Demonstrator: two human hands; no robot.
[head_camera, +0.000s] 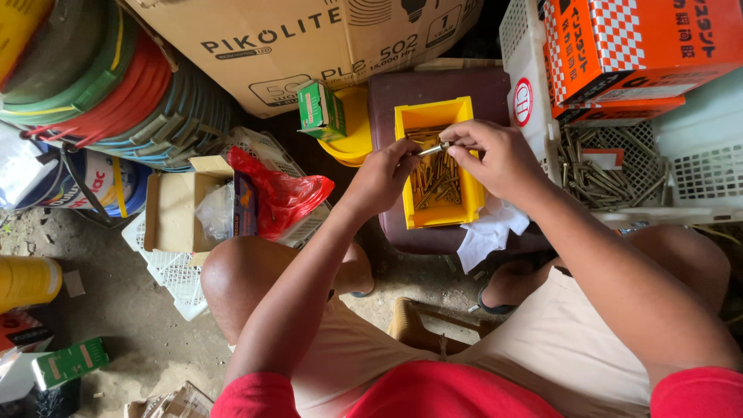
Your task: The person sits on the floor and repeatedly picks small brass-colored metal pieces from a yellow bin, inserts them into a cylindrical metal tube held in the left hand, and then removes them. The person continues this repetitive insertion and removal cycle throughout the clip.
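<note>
Both hands' fingers pinching one screw [431, 149] over yellow bin [472, 197].

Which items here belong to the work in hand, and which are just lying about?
In use: left hand, right hand, metal fastener pinched between them, yellow bin, loose fasteners inside.

Lying about: green box, red bag, orange cartons, hose coils.

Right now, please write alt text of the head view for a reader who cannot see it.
Both hands, left hand and right hand, hold one bolt together over a yellow bin of brass-coloured bolts. A white basket of more fasteners stands to the right.
</note>
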